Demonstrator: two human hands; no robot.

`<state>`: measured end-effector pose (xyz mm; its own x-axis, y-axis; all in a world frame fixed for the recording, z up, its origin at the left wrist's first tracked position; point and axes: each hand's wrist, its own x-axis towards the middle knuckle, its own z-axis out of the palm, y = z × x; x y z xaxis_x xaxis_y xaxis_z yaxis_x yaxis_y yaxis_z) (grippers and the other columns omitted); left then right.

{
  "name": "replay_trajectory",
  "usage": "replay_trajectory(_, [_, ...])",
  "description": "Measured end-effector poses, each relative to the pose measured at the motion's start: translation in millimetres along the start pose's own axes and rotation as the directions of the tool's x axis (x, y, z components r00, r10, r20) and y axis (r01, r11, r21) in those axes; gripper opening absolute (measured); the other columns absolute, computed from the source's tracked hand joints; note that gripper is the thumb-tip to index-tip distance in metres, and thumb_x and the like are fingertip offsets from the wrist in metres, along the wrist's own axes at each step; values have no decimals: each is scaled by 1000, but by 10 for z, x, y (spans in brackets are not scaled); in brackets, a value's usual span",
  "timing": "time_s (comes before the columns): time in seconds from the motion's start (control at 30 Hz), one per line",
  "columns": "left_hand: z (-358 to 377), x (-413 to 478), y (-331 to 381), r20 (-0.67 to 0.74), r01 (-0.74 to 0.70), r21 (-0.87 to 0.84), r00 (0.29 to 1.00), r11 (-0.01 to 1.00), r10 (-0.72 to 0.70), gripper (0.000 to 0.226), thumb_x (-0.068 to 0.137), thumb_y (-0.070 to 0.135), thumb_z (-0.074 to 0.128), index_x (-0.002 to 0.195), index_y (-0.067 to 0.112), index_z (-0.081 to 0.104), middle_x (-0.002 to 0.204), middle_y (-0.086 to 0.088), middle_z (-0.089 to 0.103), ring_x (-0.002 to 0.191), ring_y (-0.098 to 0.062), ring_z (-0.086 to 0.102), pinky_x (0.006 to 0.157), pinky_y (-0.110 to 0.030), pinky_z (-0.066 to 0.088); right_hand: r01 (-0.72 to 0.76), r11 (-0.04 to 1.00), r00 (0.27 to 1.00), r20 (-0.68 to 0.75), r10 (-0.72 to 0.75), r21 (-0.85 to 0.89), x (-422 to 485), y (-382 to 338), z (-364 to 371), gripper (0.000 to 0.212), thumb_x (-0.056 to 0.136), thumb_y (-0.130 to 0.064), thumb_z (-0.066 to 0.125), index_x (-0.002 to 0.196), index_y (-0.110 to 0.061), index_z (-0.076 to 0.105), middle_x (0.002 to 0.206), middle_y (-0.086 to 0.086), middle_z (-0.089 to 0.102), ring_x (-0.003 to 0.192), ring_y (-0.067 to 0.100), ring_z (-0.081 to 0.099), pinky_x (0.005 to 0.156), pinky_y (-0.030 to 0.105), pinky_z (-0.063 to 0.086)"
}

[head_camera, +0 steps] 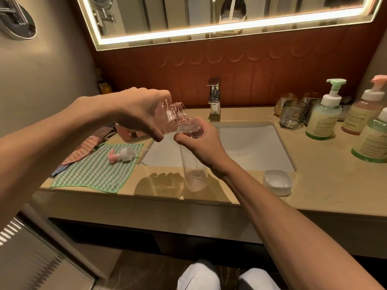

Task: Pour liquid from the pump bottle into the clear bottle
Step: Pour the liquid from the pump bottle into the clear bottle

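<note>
The beige counter [314,191] carries the work, just near of the sink [251,143]. On it stands the clear bottle [193,164], long axis upright, mouth up, base on the counter. It looks light, thin-walled and likely to tip, so the right hand [201,143] has its fingers clamped around the neck, a sensible hold. Above and left, the left hand [142,114] wraps closed around the pump bottle [169,118], tilted with its threaded open mouth pointing right and down, touching the clear bottle's rim. Its smooth plastic probably turns slippery when wet. The removed pump head [123,154] lies on the green cloth [98,170] at left.
</note>
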<state>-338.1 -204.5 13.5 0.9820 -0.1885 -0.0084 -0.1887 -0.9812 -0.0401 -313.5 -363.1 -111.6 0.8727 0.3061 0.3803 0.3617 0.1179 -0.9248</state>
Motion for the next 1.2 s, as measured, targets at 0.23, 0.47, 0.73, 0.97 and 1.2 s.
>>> replay_trajectory(0.23, [-4,14,-22,0,-2,24,1000,1000,2,85,62,40,91,130,20,43,99,2,55,83,-22,59,58,-27,43,-7,1000,1000,-2,7,7,2,10,-4,27,81,-8,77,100,-20,62,88,-6,68,73,-5,61,67,17,53])
replay_trajectory(0.47, [-1,8,-21,5,-13,25,1000,1000,13,82,62,40,92,125,18,45,110,-3,60,91,-26,62,68,-35,54,-7,1000,1000,-5,7,-11,4,10,2,27,81,-10,77,100,-21,62,88,-9,68,74,-6,62,66,15,53])
replay_trajectory(0.73, [-7,17,-18,15,-6,27,1000,1000,5,83,63,39,91,128,18,44,114,-5,60,94,-26,62,68,-33,53,-1,1000,1000,-3,1,-3,-6,-10,1,28,82,-9,77,95,-27,59,86,-12,66,73,-9,61,64,10,52])
replay_trajectory(0.97, [-19,11,1,23,2,38,1000,999,-3,85,63,39,91,130,18,43,112,-5,60,93,-26,62,66,-31,52,-5,1000,1000,2,5,0,-9,-14,-3,28,82,-9,77,98,-25,60,87,-11,66,73,-9,61,64,10,51])
replay_trajectory(1.2, [-31,2,14,25,7,40,1000,999,-8,82,62,41,91,126,19,44,99,1,58,84,-21,60,59,-28,45,-11,1000,1000,-3,11,-2,-2,-1,-5,29,82,-10,77,102,-23,60,89,-11,67,74,-10,62,64,10,52])
